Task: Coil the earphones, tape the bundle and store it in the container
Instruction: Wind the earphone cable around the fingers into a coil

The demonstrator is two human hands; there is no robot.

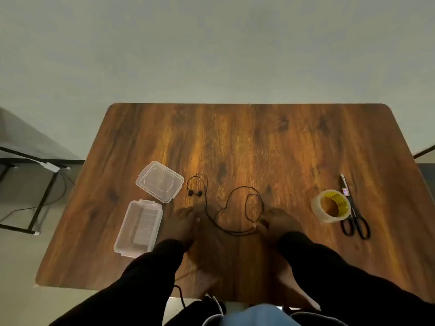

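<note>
Earphones [226,208] lie uncoiled on the wooden bench [247,142], near its front middle. Their thin black cable makes loose loops, and the two small black earbuds rest side by side at the left end of the cable, just beside the lid. The right end of the cable comes to the fingertips of the right hand [280,222], which seems to pinch it between thumb and fingers, though the picture is a little blurred there. The left hand [182,223] lies flat on the bench with the fingers loosely spread, just left of the cable; it grips nothing, and I cannot tell if a fingertip touches the cable. Both arms wear black sleeves.

To the left of the left hand stands a clear plastic container [138,228], rectangular and open at the top. Through its walls I see only the bench and some reflections; whether anything lies inside I cannot tell. Its clear lid [160,181] lies flat on the bench just behind it, apart from the container and turned at an angle.

Well apart on the right side of the bench is a roll of clear tape [330,205], tilted on its side, with a yellow inner ring. Black scissors [354,215] lie closed just beside it on the right, touching or almost touching the roll, the handles toward the person.
</note>
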